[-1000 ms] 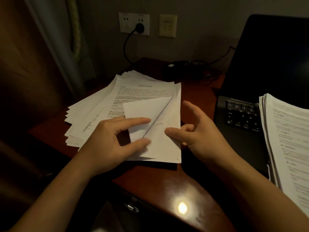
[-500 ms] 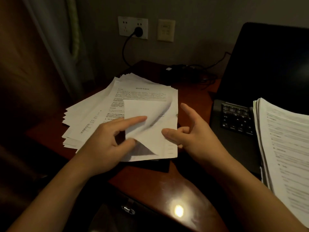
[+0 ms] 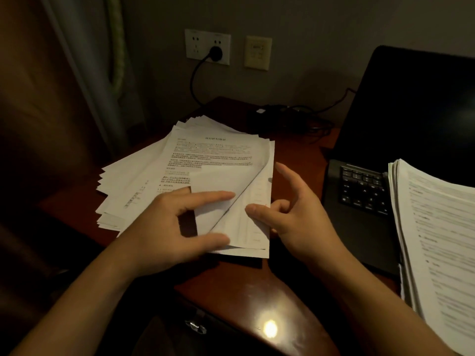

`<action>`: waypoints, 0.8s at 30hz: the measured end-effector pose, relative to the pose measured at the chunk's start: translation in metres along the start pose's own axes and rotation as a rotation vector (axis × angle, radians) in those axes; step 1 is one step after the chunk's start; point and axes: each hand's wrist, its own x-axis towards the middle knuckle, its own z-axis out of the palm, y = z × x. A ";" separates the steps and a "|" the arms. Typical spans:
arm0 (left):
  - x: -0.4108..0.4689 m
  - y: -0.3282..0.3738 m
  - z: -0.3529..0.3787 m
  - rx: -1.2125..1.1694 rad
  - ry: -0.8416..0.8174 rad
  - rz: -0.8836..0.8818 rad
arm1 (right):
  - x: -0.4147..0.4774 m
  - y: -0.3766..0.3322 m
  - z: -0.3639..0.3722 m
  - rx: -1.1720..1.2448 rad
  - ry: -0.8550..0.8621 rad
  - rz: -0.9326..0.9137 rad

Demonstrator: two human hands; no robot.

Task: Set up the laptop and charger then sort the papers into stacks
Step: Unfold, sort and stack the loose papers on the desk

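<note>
Papers are fanned at the tabletop's left edge; the top sheet, folded back, is pinched by the left hand. The right hand is relaxed, thumb laid on them; the laptop is set at the right edge.

Bare left hand, bare right hand; forearms unsleeved
</note>
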 end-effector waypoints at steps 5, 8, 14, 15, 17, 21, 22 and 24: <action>0.001 -0.003 0.000 0.072 -0.001 0.048 | 0.000 -0.001 0.001 0.021 0.012 0.006; 0.002 -0.004 0.003 -0.023 0.125 0.052 | -0.002 -0.006 -0.003 0.088 -0.025 0.025; 0.004 -0.008 0.002 -0.088 0.267 -0.072 | -0.004 -0.009 -0.009 0.089 -0.103 0.046; 0.004 -0.008 0.002 -0.097 0.277 -0.083 | -0.003 -0.008 -0.008 0.076 -0.103 0.042; 0.004 -0.009 0.003 -0.075 0.282 -0.062 | -0.003 -0.006 -0.006 0.047 -0.087 0.030; 0.003 -0.010 0.003 -0.023 0.310 -0.026 | -0.002 -0.004 -0.002 0.004 -0.015 0.006; 0.003 -0.009 0.003 -0.025 0.318 -0.028 | -0.002 -0.005 -0.001 0.014 0.002 0.003; 0.005 -0.007 0.004 -0.016 0.326 -0.024 | -0.003 -0.005 -0.002 0.040 0.026 -0.007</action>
